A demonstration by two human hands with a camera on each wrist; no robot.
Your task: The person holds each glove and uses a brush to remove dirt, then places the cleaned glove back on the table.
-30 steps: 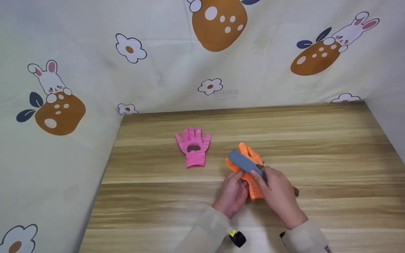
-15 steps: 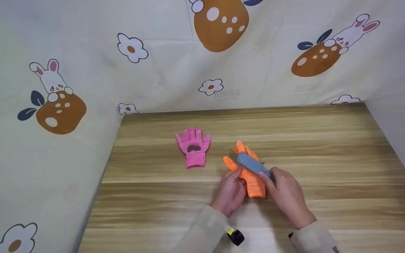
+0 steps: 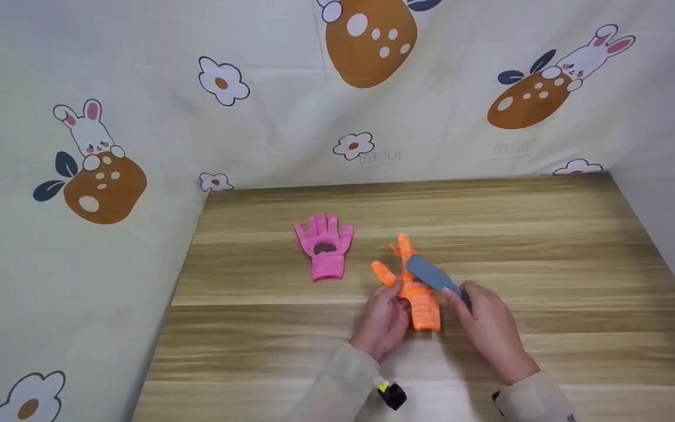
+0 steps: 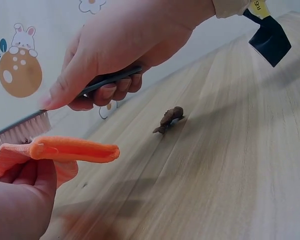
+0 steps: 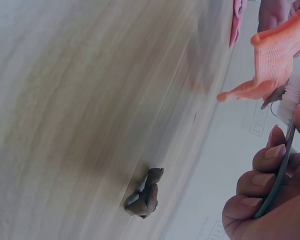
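Observation:
In the head view my left hand (image 3: 378, 322) holds an orange knit glove (image 3: 425, 310) above the table, pinching it near its middle. The right hand (image 3: 493, 325) grips a blue-grey brush (image 3: 431, 274), its head overlapping the glove. Pale bristles (image 4: 22, 131) point down toward the orange fabric in the left wrist view. Seen from the right wrist, a dark brown patch (image 5: 274, 97) on the glove lies right at the bristles. A brown lump (image 5: 145, 195) rests on the table below the right hand; in the head view it is hidden.
A pink glove (image 3: 327, 266) with a dark brown smear (image 3: 324, 248) lies flat on the wood-grain table (image 3: 244, 351), left of the hands. Behind the table hangs a pale printed curtain (image 3: 279, 117). A black device (image 3: 395, 396) sits at the left sleeve.
My right hand and the brush have shifted rightward and slightly down across the glove. The left hand has stayed nearly in place. The brown lump, partly visible earlier, is now covered.

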